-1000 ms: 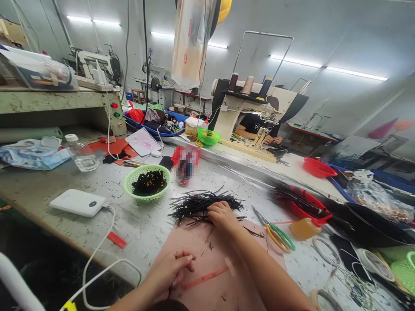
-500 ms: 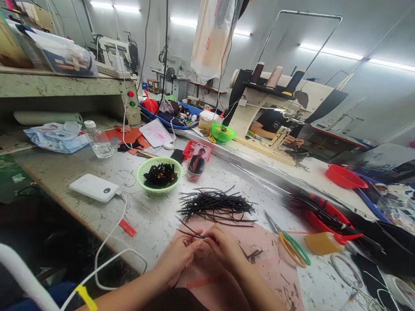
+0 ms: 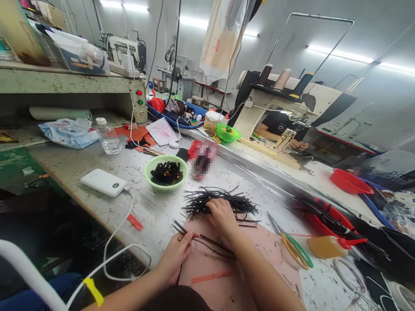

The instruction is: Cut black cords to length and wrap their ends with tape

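My left hand (image 3: 177, 252) pinches a few black strips (image 3: 180, 227) between thumb and fingers, their ends poking out toward ten o'clock above the edge of the pink sheet (image 3: 207, 265). At two o'clock from it, my right hand (image 3: 223, 219) rests, fingers bent, on the pile of strips (image 3: 201, 202); whether it grips any, I cannot tell. Taken from my left hand, the green basket (image 3: 165, 188) sits at twelve, the scissors (image 3: 281, 233) at three

Black strips (image 3: 198, 203) lie tangled at the far edge of the sheet (image 3: 267, 244); held strips (image 3: 214, 243), seemingly few, slant across its far-left corner.
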